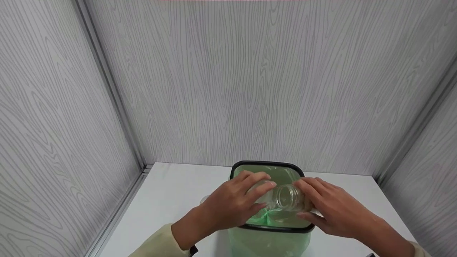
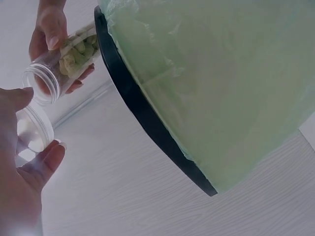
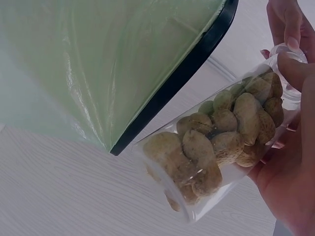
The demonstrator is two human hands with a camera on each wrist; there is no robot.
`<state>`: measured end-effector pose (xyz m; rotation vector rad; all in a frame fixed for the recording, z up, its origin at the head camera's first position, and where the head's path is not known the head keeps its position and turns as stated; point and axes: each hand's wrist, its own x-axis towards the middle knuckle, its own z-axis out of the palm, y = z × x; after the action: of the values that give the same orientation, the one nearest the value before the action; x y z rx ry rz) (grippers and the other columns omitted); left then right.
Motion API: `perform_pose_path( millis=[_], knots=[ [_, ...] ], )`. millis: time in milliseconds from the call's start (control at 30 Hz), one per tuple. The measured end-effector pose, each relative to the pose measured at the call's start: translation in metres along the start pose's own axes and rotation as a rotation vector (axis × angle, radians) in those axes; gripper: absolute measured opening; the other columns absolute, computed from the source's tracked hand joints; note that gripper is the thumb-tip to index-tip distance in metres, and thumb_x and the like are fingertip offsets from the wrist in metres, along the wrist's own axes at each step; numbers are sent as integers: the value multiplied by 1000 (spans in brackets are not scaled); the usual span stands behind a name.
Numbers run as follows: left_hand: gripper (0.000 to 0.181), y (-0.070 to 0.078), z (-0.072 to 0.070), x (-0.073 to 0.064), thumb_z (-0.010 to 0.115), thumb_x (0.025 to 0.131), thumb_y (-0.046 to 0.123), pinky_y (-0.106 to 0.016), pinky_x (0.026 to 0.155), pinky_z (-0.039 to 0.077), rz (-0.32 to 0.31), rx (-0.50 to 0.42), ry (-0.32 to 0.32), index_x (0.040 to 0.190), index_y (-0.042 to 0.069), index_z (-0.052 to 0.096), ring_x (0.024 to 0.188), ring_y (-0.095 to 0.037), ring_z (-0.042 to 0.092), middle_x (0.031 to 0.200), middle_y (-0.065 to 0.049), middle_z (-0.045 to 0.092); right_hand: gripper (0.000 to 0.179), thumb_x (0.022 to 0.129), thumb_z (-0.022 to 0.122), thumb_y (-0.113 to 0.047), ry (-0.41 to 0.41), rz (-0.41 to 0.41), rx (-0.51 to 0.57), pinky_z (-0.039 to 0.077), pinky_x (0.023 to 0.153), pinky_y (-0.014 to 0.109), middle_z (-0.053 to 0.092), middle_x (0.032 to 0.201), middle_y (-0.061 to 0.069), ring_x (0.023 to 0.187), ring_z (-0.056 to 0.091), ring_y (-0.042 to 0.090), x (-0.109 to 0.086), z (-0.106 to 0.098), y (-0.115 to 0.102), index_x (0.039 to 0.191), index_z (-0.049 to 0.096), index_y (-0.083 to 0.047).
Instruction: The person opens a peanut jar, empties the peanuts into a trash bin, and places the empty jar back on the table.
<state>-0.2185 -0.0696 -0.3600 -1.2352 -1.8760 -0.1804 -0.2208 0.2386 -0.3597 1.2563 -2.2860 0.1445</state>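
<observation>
My right hand grips a clear jar lying on its side over a bin with a black rim. Through the jar's wall in the right wrist view show peanuts in their shells, filling much of it. The jar's threaded mouth, without a lid, points toward my left hand. That hand holds a clear round piece between thumb and fingers, its rim close to the jar's mouth. Fingers cover much of this piece, and I cannot tell whether it is a lid or another jar.
A pale green bag lines the bin, held under its black rim. Part of a clear round object shows on the white table behind my left forearm. Wood-patterned panels enclose the table's back and sides.
</observation>
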Motion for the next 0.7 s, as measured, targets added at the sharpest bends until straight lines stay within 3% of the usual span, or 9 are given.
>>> perform_pose_path(
  millis=[267,533,700],
  knots=[
    [59,-6,-12,-22,85,86,20,-27,84,60,-110,-19,-38,138,11,58,111,-21,62,132,-9,62,73,89,80,-42,62,-15,-21,58,81,39,59,134,3,109,63,15,-4,-1,6,147,51,-10],
    [50,-13,-23,-40,79,92,27,-28,82,59,-194,-37,-35,137,15,62,108,-19,65,133,-6,65,76,87,83,-40,86,11,-26,58,81,39,61,134,4,113,64,18,-13,-1,14,148,51,-8],
    [47,-17,-24,-52,76,94,32,-28,71,56,-197,-23,5,136,13,64,92,-16,66,128,-4,68,75,88,80,-43,83,43,-31,59,82,39,61,136,5,113,66,18,-21,-1,16,148,52,-8]
  ],
)
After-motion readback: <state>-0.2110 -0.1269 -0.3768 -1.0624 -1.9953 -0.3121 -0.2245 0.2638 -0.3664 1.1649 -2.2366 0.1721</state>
